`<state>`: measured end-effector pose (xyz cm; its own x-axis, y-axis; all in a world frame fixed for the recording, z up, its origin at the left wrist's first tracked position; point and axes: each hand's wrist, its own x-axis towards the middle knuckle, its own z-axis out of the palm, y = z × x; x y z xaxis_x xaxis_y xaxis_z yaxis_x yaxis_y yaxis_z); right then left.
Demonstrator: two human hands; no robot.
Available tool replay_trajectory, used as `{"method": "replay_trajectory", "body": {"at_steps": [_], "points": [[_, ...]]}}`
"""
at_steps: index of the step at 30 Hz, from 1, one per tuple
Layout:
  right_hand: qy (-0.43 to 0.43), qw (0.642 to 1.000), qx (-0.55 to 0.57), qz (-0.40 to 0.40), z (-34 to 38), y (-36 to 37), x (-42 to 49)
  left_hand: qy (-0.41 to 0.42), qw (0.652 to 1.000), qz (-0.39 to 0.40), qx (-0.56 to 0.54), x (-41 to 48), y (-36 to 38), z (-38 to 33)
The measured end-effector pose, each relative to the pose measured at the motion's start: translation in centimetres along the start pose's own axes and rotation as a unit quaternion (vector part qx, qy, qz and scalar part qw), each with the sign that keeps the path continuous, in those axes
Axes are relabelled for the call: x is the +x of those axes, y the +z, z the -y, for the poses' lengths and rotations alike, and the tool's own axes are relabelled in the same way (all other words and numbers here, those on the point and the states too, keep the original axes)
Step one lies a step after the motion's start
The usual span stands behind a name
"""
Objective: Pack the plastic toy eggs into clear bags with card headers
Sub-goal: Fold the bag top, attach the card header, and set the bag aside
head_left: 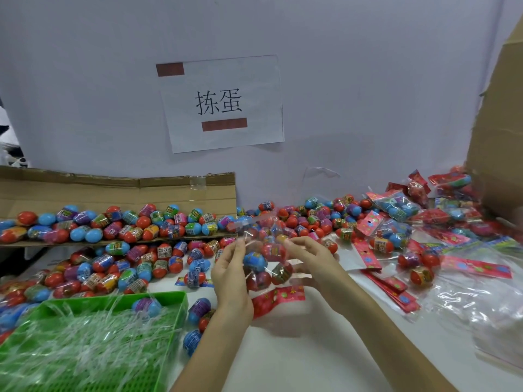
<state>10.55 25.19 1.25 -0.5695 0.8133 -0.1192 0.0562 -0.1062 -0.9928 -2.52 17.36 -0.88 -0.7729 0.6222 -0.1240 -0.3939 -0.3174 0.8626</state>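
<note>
Several glossy oval eggs (254, 262), crinkly clear bag (270, 278), left fingers (235, 251), right fingers (300, 245) pinching it

Bright, even light is casting a faint shadow on the worktop (283, 363) under the left hand (230, 281). The bag (267, 268) beside it is blurring; the clear bags (481, 301) past the right hand (308, 261) are glinting.

White paper sheet (254, 80) on the wall (368, 80), printed 拣蛋 in black, labels on toy eggs (117, 248) too blurred to read
</note>
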Motion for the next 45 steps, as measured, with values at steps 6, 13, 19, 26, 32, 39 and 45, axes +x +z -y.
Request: {"method": "replay_trajectory", "body": {"at_steps": [6,13,19,26,32,39,45], "points": [[-0.023,0.998,-0.051,0.014,0.0,0.0,-0.4,-0.027,0.997,-0.053,-0.057,1.2,-0.8,-0.7],[-0.031,0.990,-0.130,0.050,-0.3,0.2,-0.4,0.018,0.996,-0.078,-0.031,1.7,-0.9,-0.3],[-0.098,0.975,-0.171,0.107,0.0,-0.9,-0.3,-0.012,0.995,-0.096,-0.014,2.0,-1.1,-0.8],[-0.173,0.934,-0.280,0.136,-0.2,-1.2,-0.3,0.009,0.991,-0.130,0.032,1.8,-1.1,0.0],[-0.150,0.921,-0.317,0.167,-0.9,-0.6,-0.3,0.143,0.969,-0.134,0.148,1.0,-1.0,0.2],[-0.154,0.948,-0.266,0.090,-1.0,0.3,-0.2,0.226,0.939,-0.133,0.222,0.5,-0.9,0.2],[-0.139,0.948,-0.264,0.111,-1.2,0.3,-0.1,0.223,0.941,-0.142,0.212,0.4,-0.8,0.1]]}}
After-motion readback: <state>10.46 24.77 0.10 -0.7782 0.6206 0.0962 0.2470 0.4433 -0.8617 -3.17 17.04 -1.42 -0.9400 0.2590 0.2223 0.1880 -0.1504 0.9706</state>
